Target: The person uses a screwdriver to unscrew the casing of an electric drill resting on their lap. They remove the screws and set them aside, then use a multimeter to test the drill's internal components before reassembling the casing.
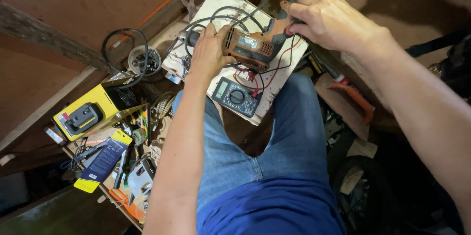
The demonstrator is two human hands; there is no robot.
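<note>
Head view: an orange-brown power drill (250, 48) lies on its side on a pale wooden board (216, 7) that rests across the person's knees. The left hand (208, 53) is closed around the drill's front end, fingers wrapped over the body near the chuck. The right hand (331, 21) pinches something small and red-tipped at the drill's rear (probably a meter probe, though the tip itself is too small to be sure of). The drill looks rigid and fairly heavy for its size, with a hard plastic shell that could slip; the thick middle of the body seems the safest place to grasp it, not the trailing black cord (221, 14). Just below the drill on the board sits a dark multimeter (236, 97) with red and black leads. Further left, a yellow box-shaped machine (91, 110) and a clutter of hand tools (130, 166) lie on the floor.
</note>
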